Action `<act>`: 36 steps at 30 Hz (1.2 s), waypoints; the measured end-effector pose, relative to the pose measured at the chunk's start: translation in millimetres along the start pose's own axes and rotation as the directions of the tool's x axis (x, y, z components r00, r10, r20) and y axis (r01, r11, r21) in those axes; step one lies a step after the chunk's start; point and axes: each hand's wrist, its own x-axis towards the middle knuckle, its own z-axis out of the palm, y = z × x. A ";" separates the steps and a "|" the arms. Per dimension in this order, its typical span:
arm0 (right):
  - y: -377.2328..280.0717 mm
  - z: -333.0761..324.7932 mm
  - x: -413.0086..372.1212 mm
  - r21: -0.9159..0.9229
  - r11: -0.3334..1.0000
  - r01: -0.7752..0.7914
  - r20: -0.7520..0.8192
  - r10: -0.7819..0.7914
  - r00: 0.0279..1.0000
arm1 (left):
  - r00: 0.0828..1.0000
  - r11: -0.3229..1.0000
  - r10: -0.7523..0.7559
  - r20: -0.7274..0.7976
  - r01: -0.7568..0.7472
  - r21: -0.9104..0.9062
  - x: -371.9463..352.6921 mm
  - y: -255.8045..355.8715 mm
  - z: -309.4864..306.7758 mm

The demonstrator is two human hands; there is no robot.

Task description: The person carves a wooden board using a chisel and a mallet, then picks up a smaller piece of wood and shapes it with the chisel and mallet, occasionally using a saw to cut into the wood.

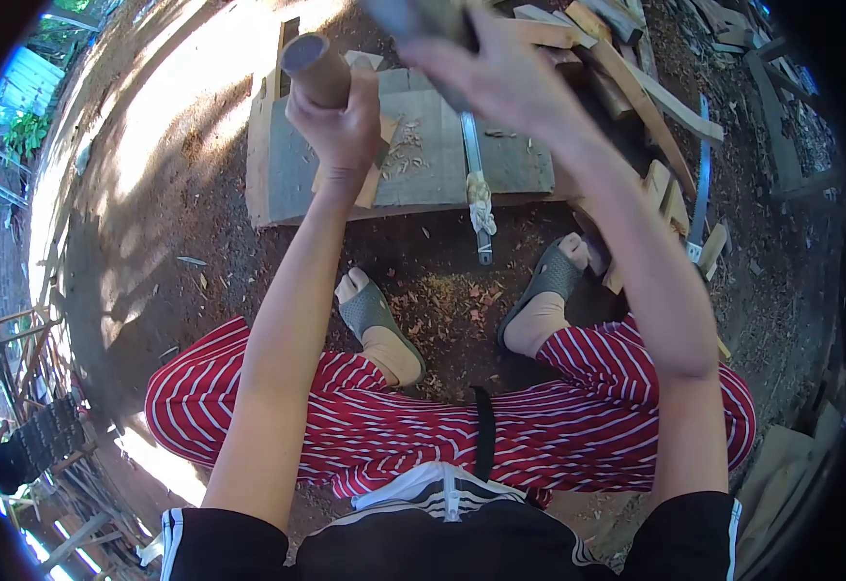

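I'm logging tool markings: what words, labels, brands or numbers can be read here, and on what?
No readable text.
Long tool on the work block: small pale mark near its lower end, too small to read.
Round-ended piece in the left hand: none visible.

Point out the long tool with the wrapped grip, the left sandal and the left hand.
Long tool (480, 198): head view, wrapped grip.
Left sandal (369, 310): head view, upper strap.
Left hand (337, 134): head view, middle of the hand.
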 end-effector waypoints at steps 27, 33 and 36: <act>-131.9 -32.1 3.8 -0.414 0.793 0.448 0.298 -0.347 0.889 | 0.953 0.947 0.303 -0.015 -0.300 0.119 -2.0 -47.7 -4.8; -148.5 -56.2 15.9 -0.427 0.772 0.471 0.630 -0.120 0.768 | 0.977 0.983 0.147 0.154 -0.162 0.086 -6.6 -72.1 -15.7; -150.4 -54.0 13.2 -0.435 0.775 0.458 0.613 -0.118 0.781 | 0.993 0.993 0.099 0.059 -0.103 0.064 -20.5 -40.6 -9.5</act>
